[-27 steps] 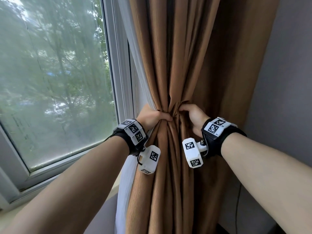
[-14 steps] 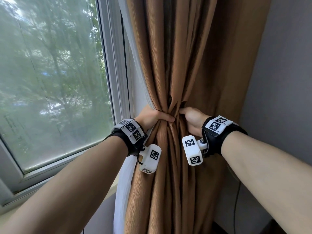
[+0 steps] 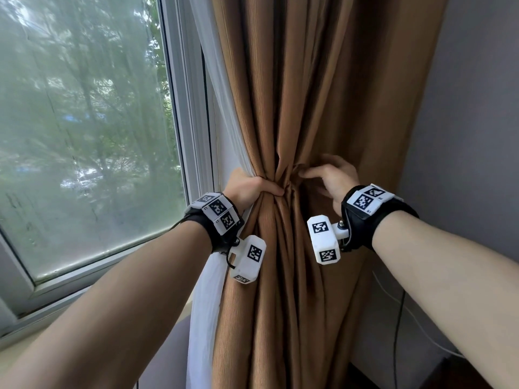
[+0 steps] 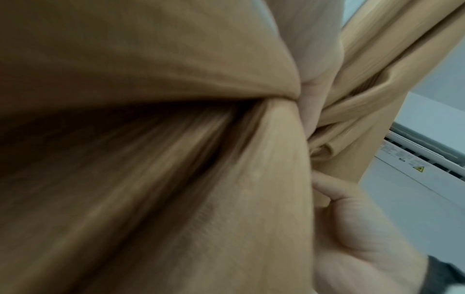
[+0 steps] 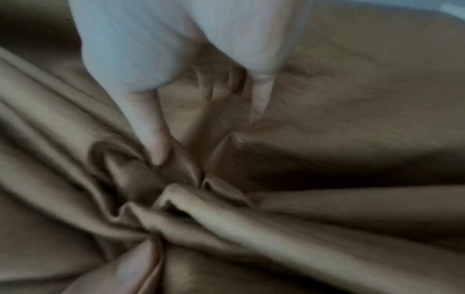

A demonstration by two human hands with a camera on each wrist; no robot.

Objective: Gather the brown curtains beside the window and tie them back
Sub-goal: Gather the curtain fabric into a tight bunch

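Note:
The brown curtain [image 3: 295, 80] hangs to the right of the window, pinched into a narrow waist at mid-height. My left hand [image 3: 251, 188] grips that waist from the left, fingers wrapped behind the bunch and thumb across its front. My right hand [image 3: 327, 175] is just right of the waist with its fingers spread and loosely extended, thumb tip touching the folds [image 5: 176, 199] and holding nothing. In the left wrist view the curtain [image 4: 151, 179] fills the frame, with the right hand [image 4: 365, 228] behind it. No tie-back is visible.
The window [image 3: 84, 136] and its white frame [image 3: 191, 108] are on the left, with a white sheer curtain [image 3: 205, 304] between frame and brown curtain. A grey wall [image 3: 471, 136] stands close on the right, with a cable [image 3: 398, 318] running down it. The sill [image 3: 28, 343] lies below.
My right hand has let go of the bunched curtain and spread its fingers, shifting slightly right. The left hand keeps its grip at the same spot.

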